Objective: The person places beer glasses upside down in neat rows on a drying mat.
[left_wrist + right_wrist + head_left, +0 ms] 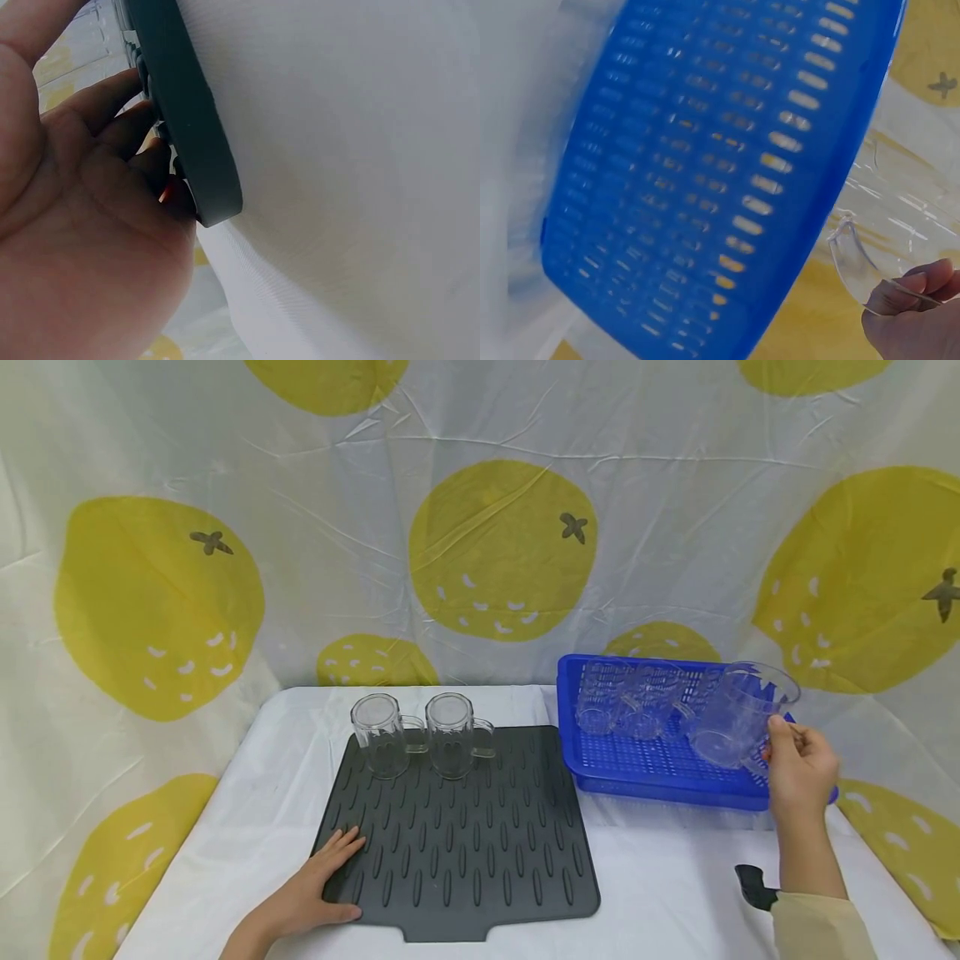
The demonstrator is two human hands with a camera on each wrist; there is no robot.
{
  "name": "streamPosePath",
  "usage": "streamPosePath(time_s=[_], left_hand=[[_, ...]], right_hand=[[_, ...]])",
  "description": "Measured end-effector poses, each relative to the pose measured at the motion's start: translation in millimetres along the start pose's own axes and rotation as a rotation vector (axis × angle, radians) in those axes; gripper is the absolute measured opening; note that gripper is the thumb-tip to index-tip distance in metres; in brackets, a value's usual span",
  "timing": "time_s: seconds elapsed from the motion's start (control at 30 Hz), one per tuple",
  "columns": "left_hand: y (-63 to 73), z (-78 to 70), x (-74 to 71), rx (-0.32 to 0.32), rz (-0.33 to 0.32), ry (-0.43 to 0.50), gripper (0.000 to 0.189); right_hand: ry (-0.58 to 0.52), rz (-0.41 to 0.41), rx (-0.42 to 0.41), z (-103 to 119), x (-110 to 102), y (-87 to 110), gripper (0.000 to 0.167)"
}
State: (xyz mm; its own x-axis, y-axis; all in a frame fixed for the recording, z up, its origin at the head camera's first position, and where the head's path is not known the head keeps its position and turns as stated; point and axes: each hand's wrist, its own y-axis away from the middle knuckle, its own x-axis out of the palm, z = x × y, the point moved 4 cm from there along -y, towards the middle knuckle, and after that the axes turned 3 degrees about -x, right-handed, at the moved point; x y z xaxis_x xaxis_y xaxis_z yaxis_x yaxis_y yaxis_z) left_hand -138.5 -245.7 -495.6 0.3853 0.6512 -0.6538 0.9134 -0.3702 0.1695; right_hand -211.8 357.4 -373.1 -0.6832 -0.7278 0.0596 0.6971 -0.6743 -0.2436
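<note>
"Start at your left. What's that hand doing?"

"My left hand (pixel 311 889) lies with its fingers straight and spread, thumb apart, gripping nothing. It rests on the near left corner of a dark grey, rectangular ridged mat (pixel 465 860), which stretches away to its right."

"And beyond those fingers?"

"Ahead and a little right of them, two clear cylindrical glass mugs, one on the left (pixel 384 739) and one on the right (pixel 452 739), stand side by side at the mat's far edge, both handles pointing right."

"Then further right?"

"A blue perforated plastic basket (pixel 660 789), ahead and left of my right hand, with at least two more clear glass mugs (pixel 596 702) (pixel 651 714) in its left part."

"So where's the mug that matters?"

"The large clear glass mug (pixel 731 718) is just left of my right hand (pixel 802 768), well apart from my left. My right fingers and thumb are closed in a pinch on what looks like its handle. Its long axis leans, lower end left, upper end right towards me. It's over the basket; I can't tell whether it touches. The mat lies left of that hand, past the basket."
</note>
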Motion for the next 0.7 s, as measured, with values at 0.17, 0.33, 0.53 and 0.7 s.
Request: streamPosePath(time_s=[0.17, 0.33, 0.53, 0.7], left_hand=[[0.7, -1.9, 0.1, -0.001, 0.004, 0.004, 0.096], [1.5, -3.8, -1.1, 0.009, -0.002, -0.005, 0.095], [1.5, -2.7, -0.5, 0.002, 0.001, -0.003, 0.096], [1.0, -1.8, 0.0, 0.003, 0.003, 0.01, 0.096]], right_hand=[[0.043, 0.023, -0.056, 6, 10, 8.9, 0.023], [0.15, 0.047, -0.099, 8, 19, 17.7, 0.018], [0.18, 0.081, -0.134, 10, 29, 27.5, 0.016], [0.19, 0.122, -0.121, 11, 40, 34.3, 0.014]])
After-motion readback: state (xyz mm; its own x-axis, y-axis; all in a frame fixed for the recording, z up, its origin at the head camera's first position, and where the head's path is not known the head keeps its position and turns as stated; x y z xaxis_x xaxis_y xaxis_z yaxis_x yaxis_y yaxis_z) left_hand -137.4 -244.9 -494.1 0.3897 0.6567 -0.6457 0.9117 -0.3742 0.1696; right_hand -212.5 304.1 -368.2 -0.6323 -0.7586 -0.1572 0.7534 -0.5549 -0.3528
